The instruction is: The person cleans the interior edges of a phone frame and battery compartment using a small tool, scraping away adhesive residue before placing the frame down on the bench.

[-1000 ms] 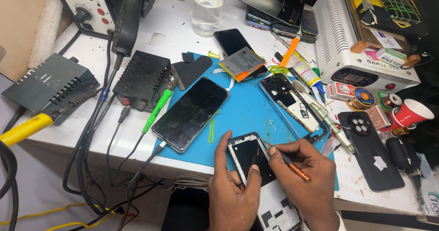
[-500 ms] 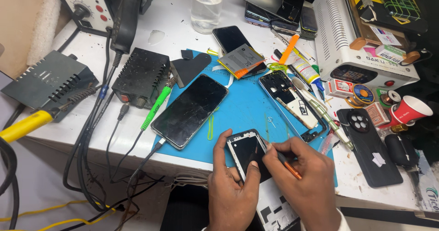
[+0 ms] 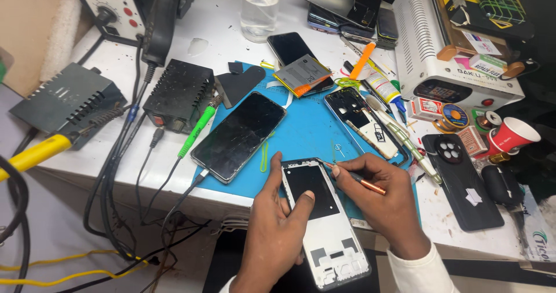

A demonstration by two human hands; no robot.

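Steadying the white phone frame [image 3: 324,223] at the near edge of the blue mat [image 3: 301,139], left hand [image 3: 278,229] clamped on it, thumb on the black panel. Right hand [image 3: 382,197] pinching a copper-tipped tool [image 3: 362,180] at the frame's top corner (best kept shallow, with light pressure).

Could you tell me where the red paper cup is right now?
In the head view, the red paper cup lies tipped at the bench's far right edge, beside the black phone back cover.
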